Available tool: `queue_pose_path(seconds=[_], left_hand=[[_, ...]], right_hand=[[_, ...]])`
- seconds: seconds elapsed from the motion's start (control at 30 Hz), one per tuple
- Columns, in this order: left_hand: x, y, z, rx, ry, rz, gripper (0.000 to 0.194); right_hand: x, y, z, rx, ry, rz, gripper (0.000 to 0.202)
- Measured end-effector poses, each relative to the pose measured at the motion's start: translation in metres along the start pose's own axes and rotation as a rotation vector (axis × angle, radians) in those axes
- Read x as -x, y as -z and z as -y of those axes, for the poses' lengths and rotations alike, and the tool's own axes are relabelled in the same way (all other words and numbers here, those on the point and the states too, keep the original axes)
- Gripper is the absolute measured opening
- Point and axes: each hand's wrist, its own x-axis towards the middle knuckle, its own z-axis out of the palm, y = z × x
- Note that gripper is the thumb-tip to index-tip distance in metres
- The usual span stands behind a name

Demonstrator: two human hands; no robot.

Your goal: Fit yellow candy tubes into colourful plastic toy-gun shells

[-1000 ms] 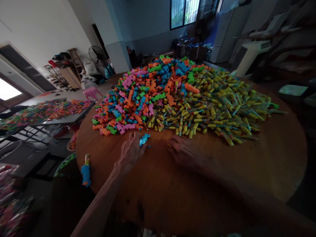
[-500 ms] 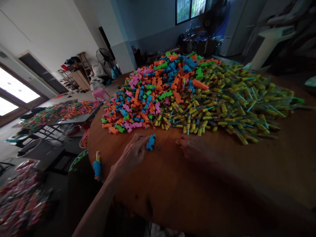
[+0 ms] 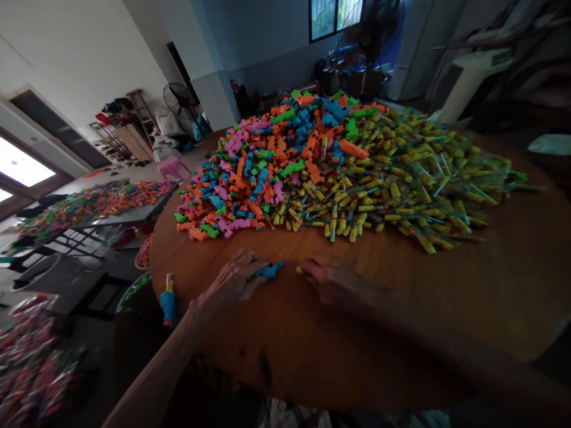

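Low over the wooden table (image 3: 267, 339), my left hand (image 3: 236, 278) grips a small blue plastic toy truck (image 3: 267, 271) between thumb and fingers, with its free end pointing right. A tiny blue piece (image 3: 281, 263) shows just beyond that end. Facing it, my right hand (image 3: 332, 280) is closed on a yellow-ended tube (image 3: 299, 270); only its tip sticks out, and the fingers hide the rest. A short gap separates the tube from the truck. Near the table's left edge lies another blue toy truck (image 3: 168, 306) with a yellow-topped tube standing out of it.
Behind my hands rises a heap of orange, blue, green and pink toy trucks (image 3: 254, 172). Yellow tubes (image 3: 392, 178) in clear wrap are piled to its right. Further left are a second table of coloured pieces (image 3: 107, 205), a pink stool (image 3: 173, 168) and a fan (image 3: 181, 101).
My left hand has picked up the blue toy truck and turned it sideways. My right hand has come away from the tube pile, moving left with a yellow-ended tube. The view has shifted slightly.
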Motion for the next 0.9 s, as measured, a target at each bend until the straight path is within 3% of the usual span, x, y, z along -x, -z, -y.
queue_pose_path(seconds=[0.23,0.33,0.53,0.7,0.9], left_hand=[[0.016,-0.011,-0.023,0.157,-0.002,-0.061,0.025],[0.015,-0.012,-0.022,0.177,0.018,-0.129,0.027],[0.006,-0.01,-0.016,0.224,-0.013,-0.14,0.022],[0.005,-0.017,-0.015,0.193,-0.006,-0.162,0.022],[0.007,-0.024,-0.018,0.116,-0.028,-0.216,0.018]], right_hand=[[-0.011,-0.004,0.006,-0.098,0.095,0.029,0.028],[-0.016,-0.009,0.006,-0.088,0.114,-0.018,0.028],[-0.025,-0.016,0.004,-0.091,0.139,-0.059,0.027],[-0.025,-0.018,0.007,-0.074,0.075,-0.085,0.025],[-0.024,-0.024,0.005,-0.095,0.123,-0.131,0.028]])
